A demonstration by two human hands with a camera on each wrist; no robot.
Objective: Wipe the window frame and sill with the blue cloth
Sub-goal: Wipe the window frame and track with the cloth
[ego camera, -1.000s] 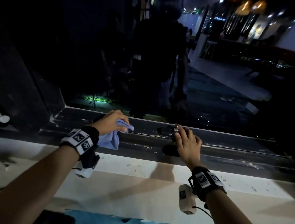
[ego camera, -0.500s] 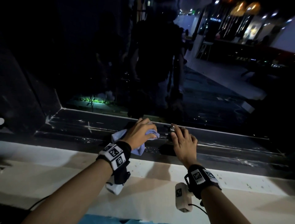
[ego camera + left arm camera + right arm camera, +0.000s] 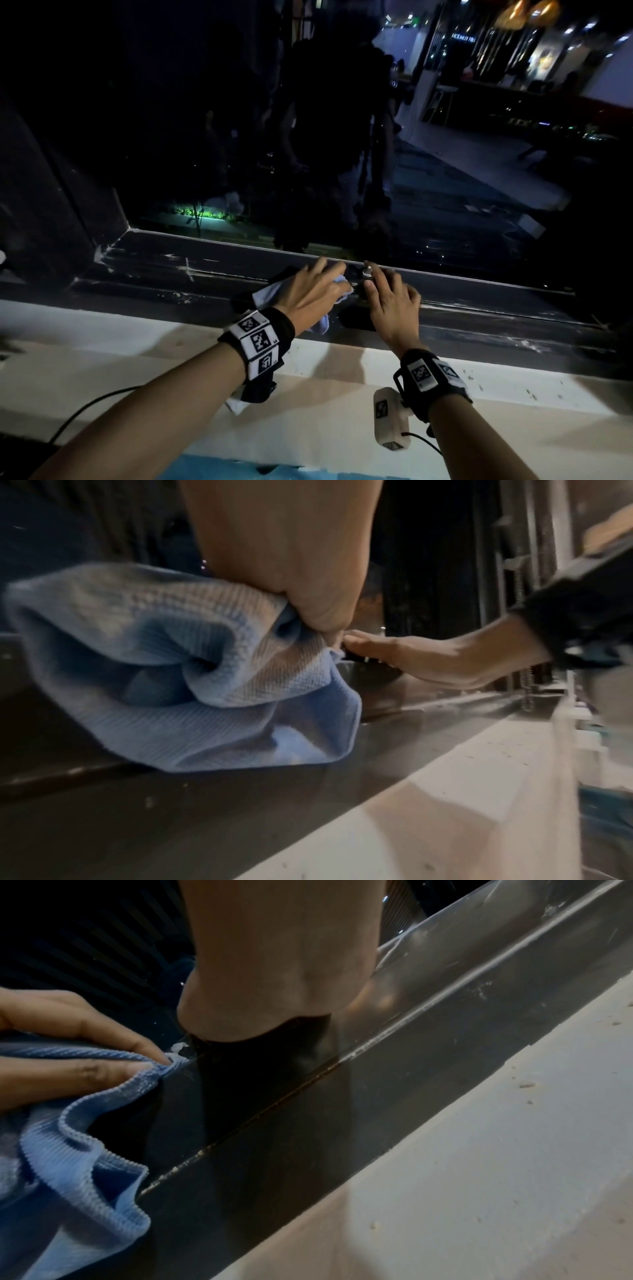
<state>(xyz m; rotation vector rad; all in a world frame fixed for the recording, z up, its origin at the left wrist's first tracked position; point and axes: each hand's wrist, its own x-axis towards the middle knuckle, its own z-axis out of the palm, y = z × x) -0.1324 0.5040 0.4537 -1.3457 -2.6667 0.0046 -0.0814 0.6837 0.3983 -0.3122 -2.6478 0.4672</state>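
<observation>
My left hand [image 3: 323,282] holds the bunched blue cloth [image 3: 265,294] and presses it on the dark window frame [image 3: 205,270], right beside my right hand [image 3: 387,284]. In the left wrist view the cloth [image 3: 171,683] is gathered under my palm and hangs onto the frame. In the right wrist view the left fingers [image 3: 85,1069] pinch the cloth's [image 3: 68,1177] edge. My right hand rests with relaxed fingers on the frame, its fingertips next to a small metal knob [image 3: 367,272]. The pale sill [image 3: 137,342] runs below the frame.
Dark window glass [image 3: 308,137] with reflections rises just behind the frame. White specks and streaks lie along the frame [image 3: 377,1096] and on the sill [image 3: 514,1150]. A black cable [image 3: 85,411] crosses the sill at left. The frame's left corner [image 3: 102,253] is smeared white.
My left hand has slid the cloth to the right along the frame until it is beside my right hand. The right hand has stayed by the knob.
</observation>
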